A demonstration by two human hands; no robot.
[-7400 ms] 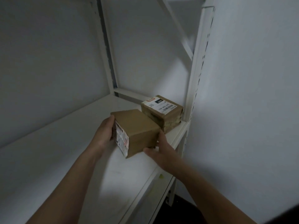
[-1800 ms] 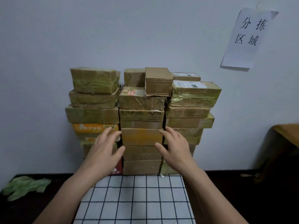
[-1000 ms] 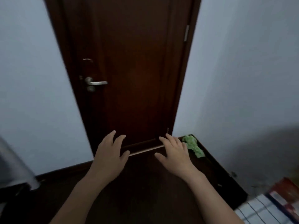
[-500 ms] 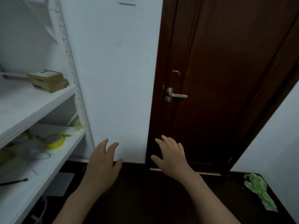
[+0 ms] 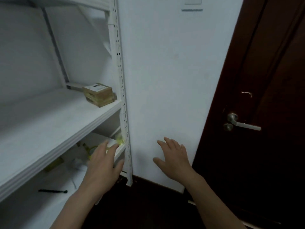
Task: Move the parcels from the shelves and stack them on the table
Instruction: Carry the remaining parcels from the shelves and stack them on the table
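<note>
Left hand [image 5: 103, 164]: up in front of the lower shelf [image 5: 33, 212], back of the hand to camera, fingers straight and slightly spread, gripping nothing. Right hand [image 5: 173, 160]: same pose in front of the white wall [image 5: 165, 80], fingers relaxed and splayed, thumb out to the side, also empty. Well apart from each other, with the rack's perforated white upright [image 5: 123, 96] between them. Contact with shelf or wall: cannot tell from this angle. One parcel [image 5: 99, 94] on the middle shelf [image 5: 49, 126]: small brown cardboard box, white label on top, tape round the sides, lying flat at the back right corner just beside the upright. Well above and beyond both hands, touched by neither. On the lower shelf: blurred yellowish lump [image 5: 119, 139] at the right end near the upright, something yellow-green partly hidden behind the left fingers, thin black stick-like object [image 5: 52, 191] lying flat near the front edge. All too blurred to identify. Right of the wall: dark brown door [image 5: 264, 80] with a silver lever handle [image 5: 242, 124] pointing right. Dark floor [image 5: 148, 209] under both forearms. Pale switch plate [image 5: 192, 4] on the wall at the top edge of the view, partly cut off.
</note>
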